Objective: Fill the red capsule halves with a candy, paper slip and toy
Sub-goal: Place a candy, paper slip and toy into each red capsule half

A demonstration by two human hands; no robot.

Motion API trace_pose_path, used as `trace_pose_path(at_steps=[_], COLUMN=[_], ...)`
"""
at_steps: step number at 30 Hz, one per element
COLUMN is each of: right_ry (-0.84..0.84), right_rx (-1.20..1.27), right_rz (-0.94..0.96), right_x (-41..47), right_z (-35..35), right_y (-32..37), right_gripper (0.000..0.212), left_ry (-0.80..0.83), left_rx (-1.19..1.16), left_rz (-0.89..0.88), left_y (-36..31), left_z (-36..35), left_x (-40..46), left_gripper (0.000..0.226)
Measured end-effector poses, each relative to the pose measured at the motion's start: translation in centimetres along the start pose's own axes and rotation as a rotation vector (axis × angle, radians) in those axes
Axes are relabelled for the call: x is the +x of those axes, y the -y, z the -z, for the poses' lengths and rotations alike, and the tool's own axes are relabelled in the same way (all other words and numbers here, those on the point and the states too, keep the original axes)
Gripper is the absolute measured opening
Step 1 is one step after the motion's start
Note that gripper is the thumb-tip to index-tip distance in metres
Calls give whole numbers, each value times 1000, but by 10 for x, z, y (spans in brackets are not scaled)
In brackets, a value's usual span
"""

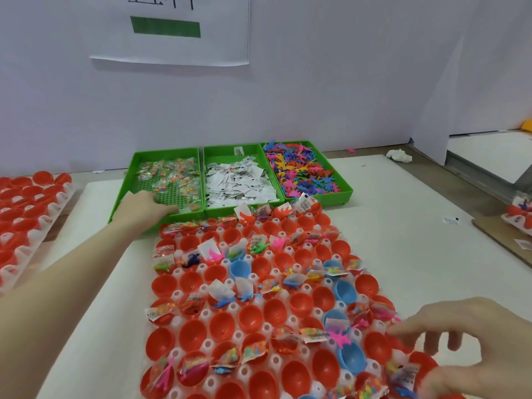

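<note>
Left hand (145,207) reaches into the far-left green tray (129,182) of candy packets (172,175); fingers hidden over the tray edge, can't tell if it grips anything. Right hand (472,344) hovers at the near-right corner of the white holder tray (207,313), fingers loosely curled and blurred, nothing visibly held. Red capsule halves (221,326) fill that tray on the counter (403,240), some loaded, many empty, a few blue ones mixed in. Paper slips (239,184) in the middle tray, toys (302,168) in the right tray.
</note>
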State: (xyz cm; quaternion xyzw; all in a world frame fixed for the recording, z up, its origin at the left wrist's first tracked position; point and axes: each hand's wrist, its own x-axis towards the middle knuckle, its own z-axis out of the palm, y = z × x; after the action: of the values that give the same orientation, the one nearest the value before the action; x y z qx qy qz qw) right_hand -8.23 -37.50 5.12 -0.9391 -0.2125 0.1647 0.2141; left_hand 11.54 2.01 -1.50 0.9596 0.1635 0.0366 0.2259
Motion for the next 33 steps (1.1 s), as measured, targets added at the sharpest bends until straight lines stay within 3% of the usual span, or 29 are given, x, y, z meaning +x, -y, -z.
trace_pose_path(at_steps=[3,8,11,14,18,26,31,33], right_ry=[-173,-403,-454,-352,-262,-461,-688,-751], right_rx=[30,117,31,-62,-141,-245,-297,-170], right_rz=[-1,-4,-109,-248,-357,-369,-348,-294], right_x=[27,137,211,257,274,276,278,279], right_z=[23,49,55,55,45,46,46,44], right_y=[12,-7,-32,-50,-58,-57,-50,-46], right_gripper=[46,9,21,36,35,26,19,20], left_ry=[-73,-229,-290,-292,-304,-431,-356,-318], left_rx=[-36,-212,-255,-296,-249,-145,-114,-140], left_rz=[-24,-83,-113,-79,-77,-168,-146,-96], left_y=[-1,-1,-3,-2,8,21,18,17], left_z=[-5,-14,-18,-18,-12,5,6,5], left_x=[1,2,0,0,3,0,2,3], left_gripper=[25,15,30,49,24,40,49,54])
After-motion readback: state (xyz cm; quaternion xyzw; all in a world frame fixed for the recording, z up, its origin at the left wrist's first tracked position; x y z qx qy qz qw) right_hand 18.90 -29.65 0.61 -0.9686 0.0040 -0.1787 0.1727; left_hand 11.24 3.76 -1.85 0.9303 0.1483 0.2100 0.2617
